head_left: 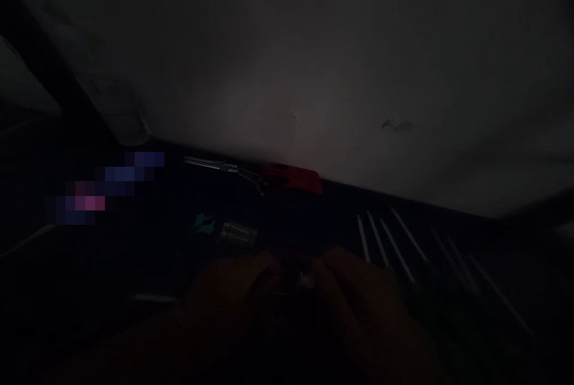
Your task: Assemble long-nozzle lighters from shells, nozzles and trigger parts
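Observation:
The scene is very dark. My left hand (233,289) and my right hand (354,295) meet low in the middle of the view, over a dark work surface. Their fingers curl together around a small, faintly glinting object (305,280) that I cannot make out. Both hands look closed on it. Just beyond the left hand lie a small pale rectangular part (239,232) and a little green piece (202,223).
A red tool (293,177) and a thin metal tool (224,168) lie at the back by a pale wall (314,62). Several thin white rods (385,241) lie side by side at the right. A pale strip (155,298) sits left of my hands.

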Demonstrator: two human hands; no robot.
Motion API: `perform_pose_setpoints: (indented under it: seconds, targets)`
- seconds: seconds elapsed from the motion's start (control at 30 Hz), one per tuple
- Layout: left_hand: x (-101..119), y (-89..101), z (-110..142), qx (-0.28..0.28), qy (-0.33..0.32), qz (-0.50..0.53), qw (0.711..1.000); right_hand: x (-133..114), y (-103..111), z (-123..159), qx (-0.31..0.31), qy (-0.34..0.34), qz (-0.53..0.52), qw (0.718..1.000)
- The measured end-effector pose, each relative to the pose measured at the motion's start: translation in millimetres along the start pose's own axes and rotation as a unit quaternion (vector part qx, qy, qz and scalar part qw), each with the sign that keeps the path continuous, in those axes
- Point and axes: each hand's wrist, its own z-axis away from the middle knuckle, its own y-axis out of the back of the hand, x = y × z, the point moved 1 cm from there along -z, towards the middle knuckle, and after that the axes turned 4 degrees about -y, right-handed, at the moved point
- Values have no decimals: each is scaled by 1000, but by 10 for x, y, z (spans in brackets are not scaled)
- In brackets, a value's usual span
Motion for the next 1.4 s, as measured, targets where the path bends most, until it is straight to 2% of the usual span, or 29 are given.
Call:
perform_pose_setpoints:
  seconds: [0.13,0.3,0.5,0.6,0.83,1.0,1.1,1.4]
  targets:
    - [-25,-25,-11,17,27,-6,999,43,-91,2,-20,12,22,999]
    - [15,-8,12,40,-19,5,999,40,-81,2,-12,32,58,998]
    - [107,46,69,30,-35,0,999,-3,-57,-2,-6,64,69,995]
    - [122,51,82,26,-38,-5,999,26,-93,-17,-11,52,72,996]
    - [122,50,91,26,-53,-22,998,89,-119,2,-14,71,80,994]
    - [119,48,83,28,-69,-39,996,80,-108,-2,-44,63,67,995]
    - [114,44,80,33,-82,-49,995,65,-114,-16,-38,60,71,995]
    - [37,-8,70,87,-140,-69,984,189,-129,22,-36,118,104,987]
